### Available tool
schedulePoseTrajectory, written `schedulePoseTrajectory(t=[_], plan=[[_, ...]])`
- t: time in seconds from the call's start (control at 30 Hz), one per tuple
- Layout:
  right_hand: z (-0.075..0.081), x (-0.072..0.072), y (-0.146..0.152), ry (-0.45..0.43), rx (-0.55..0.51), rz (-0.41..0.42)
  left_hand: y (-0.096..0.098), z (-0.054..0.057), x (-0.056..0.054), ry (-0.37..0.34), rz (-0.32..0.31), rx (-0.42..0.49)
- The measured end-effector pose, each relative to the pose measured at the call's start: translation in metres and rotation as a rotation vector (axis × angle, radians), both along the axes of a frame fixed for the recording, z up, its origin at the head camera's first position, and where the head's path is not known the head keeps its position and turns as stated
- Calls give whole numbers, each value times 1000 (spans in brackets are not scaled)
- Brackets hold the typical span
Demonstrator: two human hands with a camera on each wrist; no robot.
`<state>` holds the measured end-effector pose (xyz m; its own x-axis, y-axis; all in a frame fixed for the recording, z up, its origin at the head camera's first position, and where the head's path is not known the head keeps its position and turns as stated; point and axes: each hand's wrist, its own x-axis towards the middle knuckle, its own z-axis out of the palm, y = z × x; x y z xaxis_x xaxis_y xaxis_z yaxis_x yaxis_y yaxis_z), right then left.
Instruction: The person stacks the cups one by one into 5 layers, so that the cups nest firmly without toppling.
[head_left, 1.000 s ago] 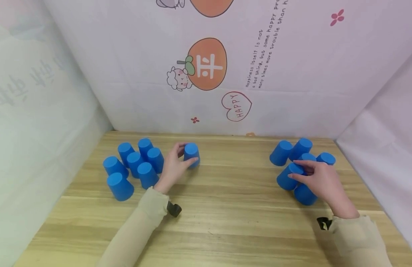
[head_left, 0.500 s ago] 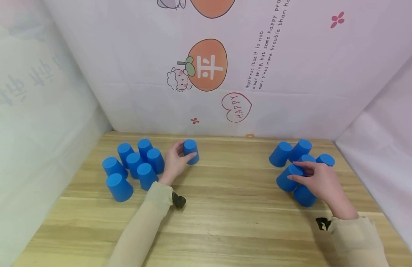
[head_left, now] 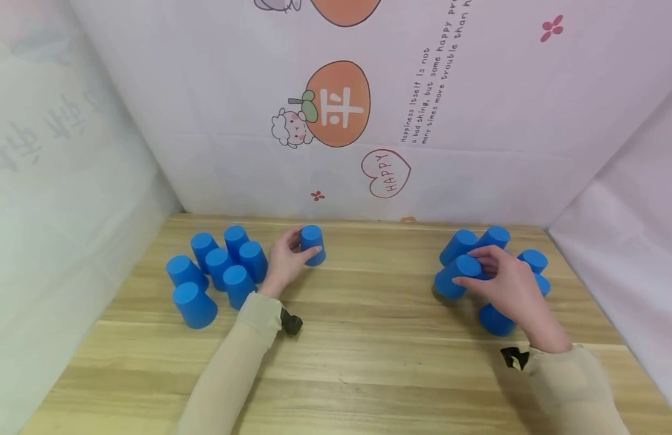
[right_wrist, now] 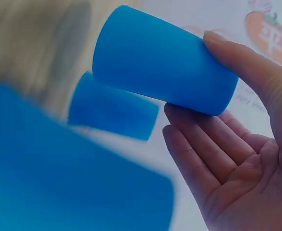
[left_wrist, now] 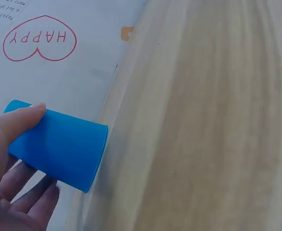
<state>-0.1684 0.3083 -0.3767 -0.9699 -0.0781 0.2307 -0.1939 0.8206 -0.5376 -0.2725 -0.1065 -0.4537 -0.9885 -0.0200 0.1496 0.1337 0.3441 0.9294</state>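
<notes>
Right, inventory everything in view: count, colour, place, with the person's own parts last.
Wood-grain table: one, light brown, foreground
Left-group cups: seven, blue, table's left
Right-group cups: at least five, blue, table's right
Held left-centre cup: one, blue, near back edge
Held right-side cup: one, blue, beside right group
Backdrop: one, whitish, behind table
Side sheets: two, whitish, flanking
Fruit prints: two, orange, on backdrop
Sheep print: one whole, white, beside lower fruit
Heart print: one, red, below fruits
Flower prints: two, red, backdrop
English lettering: one block, dark, backdrop
Wrist devices: two, black, wrists
Sleeves: two, beige, foreground
Hands: two, one per held cup
</notes>
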Motion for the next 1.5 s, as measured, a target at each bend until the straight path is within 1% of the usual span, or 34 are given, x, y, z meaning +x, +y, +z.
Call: schedulePoseTrajectory(t=[0.1, 0.2, 0.37, 0.43, 0.5, 0.6, 0.7, 0.8, 0.9, 1.03, 1.17, 1.27, 1.4, 1.5], plan=[[4, -3, -15, 3, -27, 18, -4, 1, 6, -35, 5, 26], [7, -7, -27, -6, -51, 35, -8, 9, 15, -38, -6, 49], [7, -14, -44, -5, -74, 64, -12, 35, 37, 31, -49, 2], [4, -17, -50, -1, -87, 75, -15, 44, 48, 60, -53, -25], [2, -19, -58, -7, -103, 83, -20, 50, 58, 97, -48, -50], [-3, -24, -66, -20, -123, 89, -31, 54, 71, 160, -24, -106], [-7, -28, -75, -38, -135, 98, -44, 55, 81, 227, 4, -153], [-8, -30, -83, -57, -168, 110, -56, 52, 90, 274, 40, -198], [-5, -31, -89, -57, -223, 114, -66, 49, 100, 296, 80, -260], [0, -32, -96, -39, -282, 125, -76, 44, 109, 309, 122, -291], [3, -36, -104, -42, -328, 137, -83, 37, 115, 327, 156, -295], [3, -43, -112, -35, -367, 145, -87, 33, 117, 341, 174, -304], [-3, -57, -124, -20, -410, 163, -90, 28, 118, 350, 178, -306], [-9, -68, -133, -29, -435, 152, -90, 25, 118, 332, 169, -303]])
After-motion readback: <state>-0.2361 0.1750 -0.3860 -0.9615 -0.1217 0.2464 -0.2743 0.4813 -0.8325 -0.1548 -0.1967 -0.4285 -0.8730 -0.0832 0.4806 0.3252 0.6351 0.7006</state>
